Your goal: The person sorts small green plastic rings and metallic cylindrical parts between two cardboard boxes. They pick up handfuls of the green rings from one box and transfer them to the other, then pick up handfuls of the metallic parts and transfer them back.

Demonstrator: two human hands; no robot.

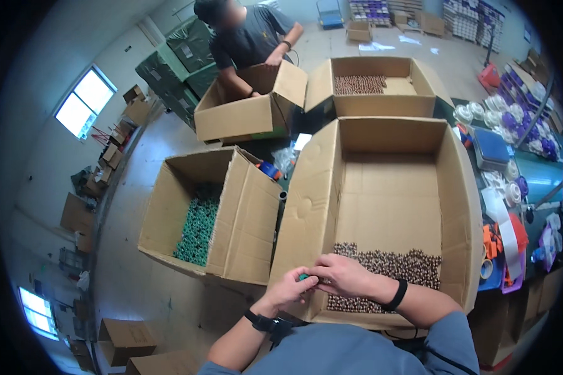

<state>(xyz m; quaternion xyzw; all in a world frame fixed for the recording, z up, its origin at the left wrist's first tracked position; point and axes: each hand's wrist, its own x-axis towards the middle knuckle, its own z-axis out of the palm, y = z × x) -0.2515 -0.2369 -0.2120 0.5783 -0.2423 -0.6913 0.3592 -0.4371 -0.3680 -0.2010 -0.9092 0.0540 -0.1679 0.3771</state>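
Observation:
In front of my chest, over the near left edge of a large cardboard box (391, 209), my two hands meet. My left hand (286, 291) is closed around a small green piece (303, 277), only part of which shows between the fingers. Fingers bent, my right hand (345, 275) touches that hand from the right; its fingertips hide what they pinch. Below it, many small copper-and-dark cylindrical pieces (400, 272) stand packed in the near end of the large box. To the left, a tilted cardboard box (247, 212) holds many small green pieces (199, 225).
Across the table a person (256, 40) reaches into another cardboard box (234, 125). Beside it, an open box (381, 106) holds more copper-coloured pieces. On the right, a blue scale (491, 149), white and purple spools (519, 125), a tape roll (486, 269) and orange tools crowd the table.

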